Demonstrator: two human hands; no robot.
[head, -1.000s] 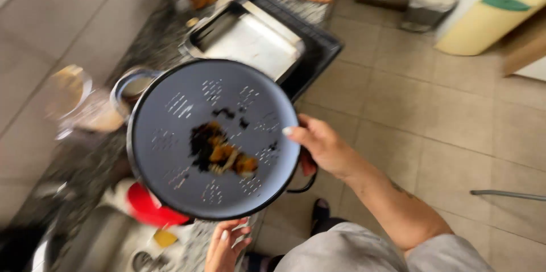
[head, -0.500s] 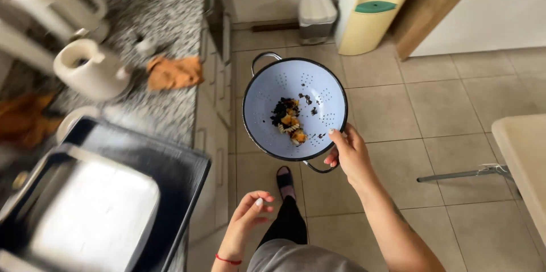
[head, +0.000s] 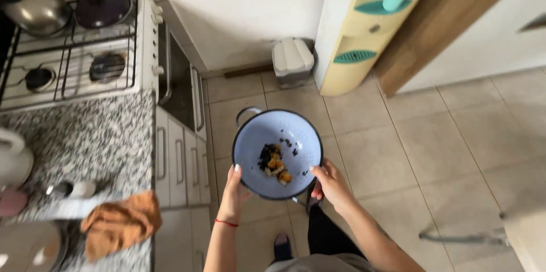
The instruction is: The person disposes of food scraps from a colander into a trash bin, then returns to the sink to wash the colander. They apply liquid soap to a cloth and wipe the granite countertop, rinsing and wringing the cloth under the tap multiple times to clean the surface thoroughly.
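1. Pale blue enamel is what I see first: a colander [head: 277, 154] held over the tiled floor [head: 398, 152], between the bench [head: 85, 135] and a water cooler [head: 364, 27].
2. My left hand [head: 234, 188] grips the near-left rim, fingers [head: 235, 170] curled shut on the edge, a red band on the wrist.
3. My right hand [head: 330, 184] holds the near-right rim, fingers closed on it, beside the lower handle.
4. Inside the colander lie dark and orange scraps [head: 273, 164], bunched just left of centre, with a few dark flecks apart from them.
5. The far handle [head: 245, 114] points toward the wall.
6. A white pedal bin [head: 292, 61] stands against the wall, beyond the colander and just beside the cooler.
7. On the bench to my left lies an orange cloth [head: 120, 223], near the front edge.
8. Further along stands a white stove [head: 79, 50], with a steel kettle [head: 34, 13] and a dark pot [head: 105, 7] on its back burners.
9. The colander is well apart from the bench, touching nothing but my two hands.
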